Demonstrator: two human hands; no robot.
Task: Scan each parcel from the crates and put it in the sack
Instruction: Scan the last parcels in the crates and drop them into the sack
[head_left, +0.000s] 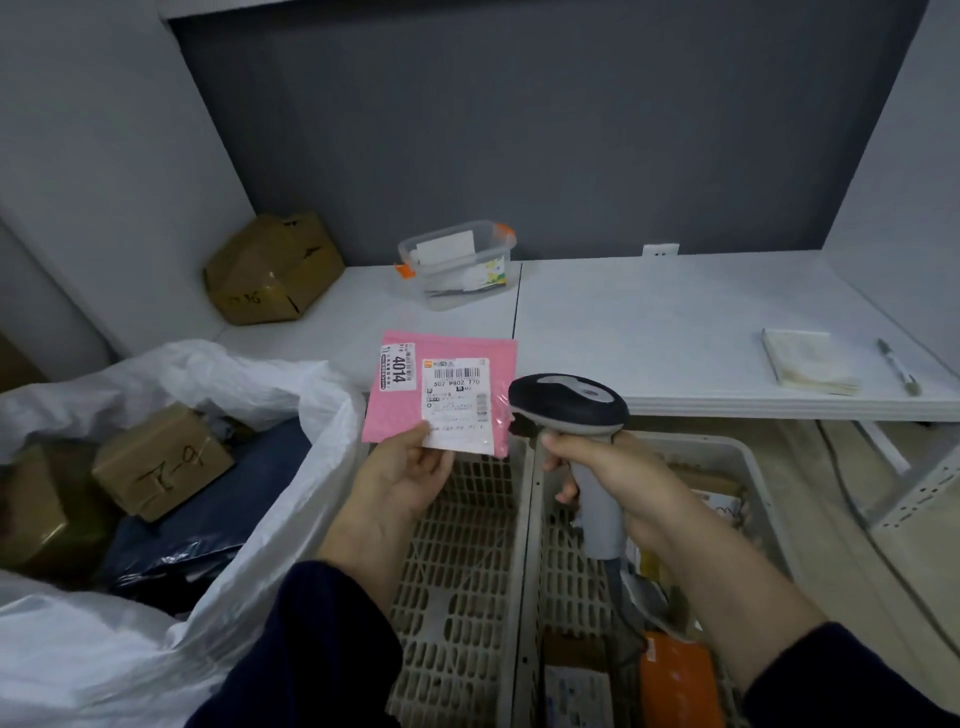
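My left hand (402, 467) pinches the lower edge of a flat pink parcel (400, 410) with white barcode labels, held upright above the left crate (462, 561), whose slatted floor shows bare. My right hand (602, 478) grips a grey and black barcode scanner (569, 400), its head just right of the parcel. The right crate (748, 467) holds several parcels, among them an orange one (675, 680). At left the white sack (249, 519) lies open with brown boxes (161, 462) and a dark blue bag (208, 519) inside.
A white table (649, 322) stretches behind the crates. On it stand a clear lidded tub (457, 265), a dented cardboard box (272, 267), a notepad (805, 358) and a pen (896, 366). A cable runs down at the right.
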